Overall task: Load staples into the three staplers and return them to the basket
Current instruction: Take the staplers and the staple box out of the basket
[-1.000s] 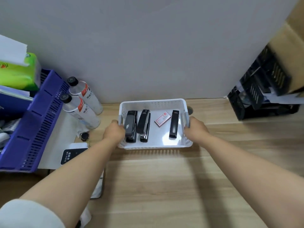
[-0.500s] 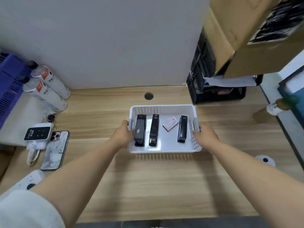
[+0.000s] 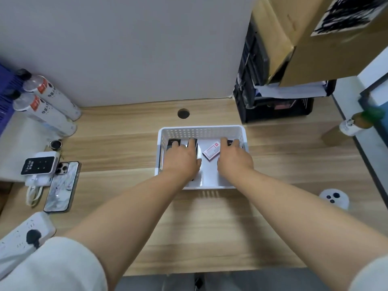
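After setting the basket (image 3: 201, 131) down centre frame, let go of its sides and reached in, left hand (image 3: 181, 159) over two staplers (image 3: 173, 141), right hand (image 3: 234, 159) on the third stapler (image 3: 231, 141), grips unclear, unloading begun.

one head view, steeply down onto the desk (image 3: 210, 227), close.

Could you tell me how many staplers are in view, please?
3, all in the white basket: left stapler and middle stapler under the left hand, right stapler under the right hand. Only their far ends show.
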### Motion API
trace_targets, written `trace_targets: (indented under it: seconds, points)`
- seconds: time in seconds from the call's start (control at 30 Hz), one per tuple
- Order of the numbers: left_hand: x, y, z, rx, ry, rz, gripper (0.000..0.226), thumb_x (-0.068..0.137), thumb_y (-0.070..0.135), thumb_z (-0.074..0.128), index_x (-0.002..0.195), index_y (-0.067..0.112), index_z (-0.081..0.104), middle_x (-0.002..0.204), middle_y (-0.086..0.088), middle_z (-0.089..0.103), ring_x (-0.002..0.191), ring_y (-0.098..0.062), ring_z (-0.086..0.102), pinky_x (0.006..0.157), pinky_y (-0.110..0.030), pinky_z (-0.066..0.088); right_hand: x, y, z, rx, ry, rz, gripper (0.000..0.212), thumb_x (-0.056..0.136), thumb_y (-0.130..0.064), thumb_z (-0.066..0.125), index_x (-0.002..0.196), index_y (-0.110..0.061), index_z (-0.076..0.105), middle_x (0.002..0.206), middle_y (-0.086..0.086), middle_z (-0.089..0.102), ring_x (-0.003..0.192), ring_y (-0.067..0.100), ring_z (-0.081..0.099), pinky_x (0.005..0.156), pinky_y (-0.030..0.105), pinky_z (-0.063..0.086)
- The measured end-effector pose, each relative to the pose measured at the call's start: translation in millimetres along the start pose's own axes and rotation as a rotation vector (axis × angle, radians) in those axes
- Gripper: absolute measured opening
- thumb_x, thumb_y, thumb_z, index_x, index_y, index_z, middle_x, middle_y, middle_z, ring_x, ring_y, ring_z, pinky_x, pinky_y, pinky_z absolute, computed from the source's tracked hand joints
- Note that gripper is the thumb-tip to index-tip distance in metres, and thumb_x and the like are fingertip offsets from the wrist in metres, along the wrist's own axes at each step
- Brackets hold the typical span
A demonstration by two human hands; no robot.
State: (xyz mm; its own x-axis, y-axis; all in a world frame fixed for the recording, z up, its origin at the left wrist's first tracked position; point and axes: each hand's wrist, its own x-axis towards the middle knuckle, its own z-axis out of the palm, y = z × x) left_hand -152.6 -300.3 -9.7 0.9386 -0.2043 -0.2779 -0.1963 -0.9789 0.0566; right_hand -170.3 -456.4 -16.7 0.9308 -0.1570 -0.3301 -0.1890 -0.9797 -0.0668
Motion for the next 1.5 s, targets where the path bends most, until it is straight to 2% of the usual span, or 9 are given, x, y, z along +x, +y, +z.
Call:
trace_targets:
  seconds: [0.2,0.37,0.47,0.67,0.77,0.9,1.1,1.33,1.5]
  points:
    - [3,1,6,-0.06,0.021,-0.084,0.035,0.095,0.022,0.05,0.128,0.014,0.043,0.07,-0.002,0.052,0.064,-0.027,0.052,0.046,-0.029,0.029,9,4,9,0.092,-0.068,0.052,0.061,0.089,-0.007,0.052,0.142,-0.01,0.023,0.112,0.018,0.06,0.085,0.032,0.055,0.059,0.034,0.038]
    - [-5,-24,-13,-0.608,0.024,-0.179,0.034,0.09,0.036,0.053,0.123,0.029,0.062,0.102,-0.002,0.073,0.091,-0.031,0.067,0.074,-0.036,0.054,-8,17,-19,0.308,0.06,0.004,0.043,0.087,-0.013,0.048,0.127,-0.015,0.032,0.097,0.017,0.062,0.076,0.036,0.051,0.058,0.035,0.036]
    - [-21,-40,-25,-0.996,0.046,-0.206,0.036,0.09,0.034,0.062,0.126,0.04,0.063,0.103,0.002,0.071,0.084,-0.022,0.068,0.08,-0.037,0.058,-23,34,-43,0.461,0.129,0.035,0.044,0.086,-0.021,0.049,0.127,-0.018,0.033,0.091,0.012,0.065,0.075,0.036,0.062,0.066,0.04,0.051]
    - [-48,-83,-48,-1.169,0.285,-0.217,0.034,0.096,0.018,0.06,0.128,0.03,0.064,0.105,-0.007,0.069,0.091,-0.022,0.063,0.083,-0.036,0.053,-38,98,-48,0.495,0.355,0.25,0.045,0.089,-0.031,0.053,0.129,-0.012,0.045,0.114,0.015,0.064,0.1,0.039,0.061,0.078,0.042,0.049]
    - [-62,-106,-42,-1.12,0.373,-0.316,0.035,0.097,0.016,0.056,0.13,0.028,0.06,0.112,-0.006,0.068,0.099,-0.022,0.064,0.075,-0.025,0.05,-40,121,-23,0.456,0.212,0.339,0.044,0.091,-0.025,0.053,0.13,-0.005,0.044,0.122,0.021,0.06,0.109,0.042,0.058,0.081,0.043,0.046]
    - [-78,-132,-12,-0.855,0.326,-0.491,0.037,0.098,0.021,0.054,0.135,0.027,0.052,0.126,-0.005,0.066,0.115,-0.03,0.061,0.097,-0.04,0.049,-45,124,13,0.354,0.038,0.379,0.043,0.089,-0.019,0.055,0.126,-0.001,0.041,0.127,0.025,0.054,0.114,0.044,0.056,0.084,0.044,0.046]
    - [-89,-148,32,-0.659,0.191,-0.526,0.043,0.099,0.017,0.054,0.141,0.02,0.048,0.131,-0.015,0.064,0.12,-0.039,0.058,0.102,-0.048,0.047,-45,123,33,0.276,-0.023,0.391,0.042,0.086,-0.016,0.059,0.121,-0.002,0.04,0.127,0.024,0.051,0.115,0.046,0.054,0.091,0.049,0.049]
    - [-78,-138,22,-0.446,-0.041,-0.63,0.047,0.093,0.025,0.054,0.138,0.024,0.039,0.13,-0.019,0.055,0.122,-0.041,0.051,0.104,-0.05,0.044,-37,92,-1,0.33,0.354,0.15,0.034,0.086,-0.014,0.057,0.118,-0.008,0.048,0.119,0.016,0.05,0.116,0.037,0.044,0.09,0.051,0.046]
    - [-50,-101,-12,-0.281,0.313,-0.339,0.036,0.09,0.031,0.058,0.122,0.015,0.055,0.123,-0.012,0.054,0.117,-0.034,0.048,0.097,-0.045,0.039,-21,43,-10,0.477,0.133,-0.137,0.035,0.088,-0.011,0.052,0.12,-0.025,0.053,0.119,0.001,0.048,0.102,0.024,0.055,0.085,0.042,0.05]
